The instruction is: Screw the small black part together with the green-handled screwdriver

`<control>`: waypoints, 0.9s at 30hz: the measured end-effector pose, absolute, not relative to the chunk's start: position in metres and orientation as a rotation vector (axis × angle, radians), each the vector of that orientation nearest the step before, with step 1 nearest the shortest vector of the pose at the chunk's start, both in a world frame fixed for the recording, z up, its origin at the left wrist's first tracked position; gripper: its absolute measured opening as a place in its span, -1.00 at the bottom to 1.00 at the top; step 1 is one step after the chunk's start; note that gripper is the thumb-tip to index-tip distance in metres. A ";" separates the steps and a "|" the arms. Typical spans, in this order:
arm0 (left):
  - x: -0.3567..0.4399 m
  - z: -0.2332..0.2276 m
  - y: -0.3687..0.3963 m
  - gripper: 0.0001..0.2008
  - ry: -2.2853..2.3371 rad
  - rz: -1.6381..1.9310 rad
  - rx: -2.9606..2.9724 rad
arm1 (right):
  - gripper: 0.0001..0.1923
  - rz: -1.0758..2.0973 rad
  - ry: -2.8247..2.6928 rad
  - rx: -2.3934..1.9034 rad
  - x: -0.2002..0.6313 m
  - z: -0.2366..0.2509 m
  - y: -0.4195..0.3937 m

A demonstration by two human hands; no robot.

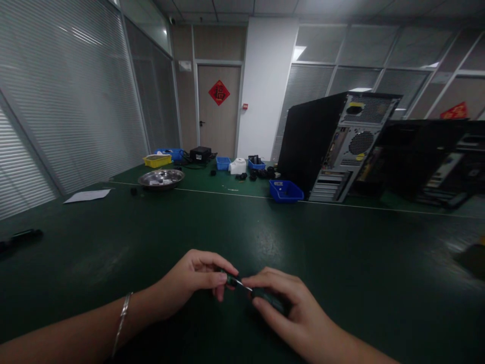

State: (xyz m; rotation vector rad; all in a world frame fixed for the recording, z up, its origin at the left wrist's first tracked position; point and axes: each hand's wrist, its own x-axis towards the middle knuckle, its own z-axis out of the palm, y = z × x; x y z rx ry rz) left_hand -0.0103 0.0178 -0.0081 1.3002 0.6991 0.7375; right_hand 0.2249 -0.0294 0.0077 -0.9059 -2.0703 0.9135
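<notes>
My left hand (197, 275), with a silver bracelet at the wrist, pinches a small dark part with a hint of green (231, 279) between thumb and fingers. Wrapped around the dark handle of a screwdriver (269, 299) is my right hand (293, 306). The thin metal shaft points left and its end meets the small part; the tip itself cannot be made out. Both hands are close together just above the near part of the green table (159, 242).
Farther back stand a blue bin (286, 192), a large black computer tower (312, 136) and a shiny metal bowl (162, 179). A paper sheet (88, 195) lies at left, near a dark elongated object (26, 234). Smaller bins and black parts sit behind.
</notes>
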 end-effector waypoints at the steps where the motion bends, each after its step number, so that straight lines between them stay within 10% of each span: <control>1: -0.010 -0.007 0.017 -0.77 0.708 0.753 1.310 | -0.71 0.919 -2.077 -0.913 0.225 0.007 -0.029; 27: -0.004 0.002 0.016 -0.82 0.691 0.875 1.033 | -0.77 0.953 -1.989 -1.001 0.226 0.008 -0.028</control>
